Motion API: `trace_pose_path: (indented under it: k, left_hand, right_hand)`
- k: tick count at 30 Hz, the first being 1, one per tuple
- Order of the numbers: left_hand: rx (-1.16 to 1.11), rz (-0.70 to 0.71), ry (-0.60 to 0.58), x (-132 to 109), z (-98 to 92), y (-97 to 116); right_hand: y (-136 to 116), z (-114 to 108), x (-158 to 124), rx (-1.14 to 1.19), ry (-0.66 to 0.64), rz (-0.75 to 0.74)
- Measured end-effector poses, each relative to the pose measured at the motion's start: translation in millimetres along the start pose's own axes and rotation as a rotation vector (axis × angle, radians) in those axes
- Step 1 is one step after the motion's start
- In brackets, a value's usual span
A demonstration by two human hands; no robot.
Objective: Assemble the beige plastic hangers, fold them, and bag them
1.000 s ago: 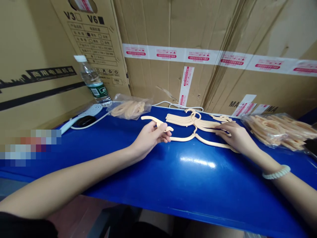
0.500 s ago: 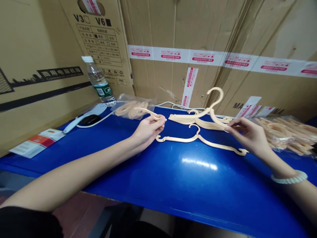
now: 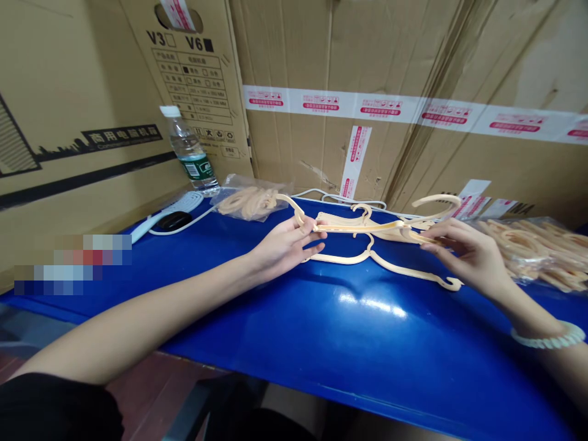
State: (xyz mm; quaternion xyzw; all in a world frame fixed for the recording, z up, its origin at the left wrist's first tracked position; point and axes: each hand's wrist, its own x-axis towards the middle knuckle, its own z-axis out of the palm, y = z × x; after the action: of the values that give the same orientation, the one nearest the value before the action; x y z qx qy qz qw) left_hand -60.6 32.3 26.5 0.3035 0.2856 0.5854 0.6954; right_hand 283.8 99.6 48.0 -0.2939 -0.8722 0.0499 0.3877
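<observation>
1. Glossy blue tabletop [image 3: 294, 337]: front edge nearest me; room to move between my forearms.
2. Flat-lying cream plastic hanger [image 3: 407, 271]: below my hands; a lowered wrist could nudge it.
3. My left hand [image 3: 283, 248]: pinching a curved cream plastic end piece [image 3: 289, 203] by the tip of a raised, hook-topped cream plastic hanger [image 3: 362, 228]; misalignment could cause slipping.
4. My right hand [image 3: 468, 245]: pinching that hanger's other arm; loose hold could allow twisting.
5. Brown cardboard [image 3: 294, 147]: rear limit.
</observation>
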Motion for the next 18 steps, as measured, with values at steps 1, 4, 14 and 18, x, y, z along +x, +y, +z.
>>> trace_pose_path:
  k: [1, 4, 14, 18]
  left_hand:
    - [-0.005, -0.010, -0.004, -0.3, -0.1, -0.4]
    - [0.000, -0.014, -0.020, -0.8, 0.4, -1.3]
    - [-0.006, 0.008, -0.018, -0.5, -0.7, -3.1]
    - [-0.041, 0.047, 0.041, -0.6, -0.4, -5.5]
  right_hand:
    - [0.0, -0.1, -0.1, -0.005, 0.001, -0.008]
    - [0.5, -0.6, -0.5, -0.030, -0.003, -0.041]
    - [-8.5, 0.5, 2.0, -0.060, 0.063, -0.173]
    - [-9.3, 2.9, 1.2, -0.060, 0.066, -0.178]
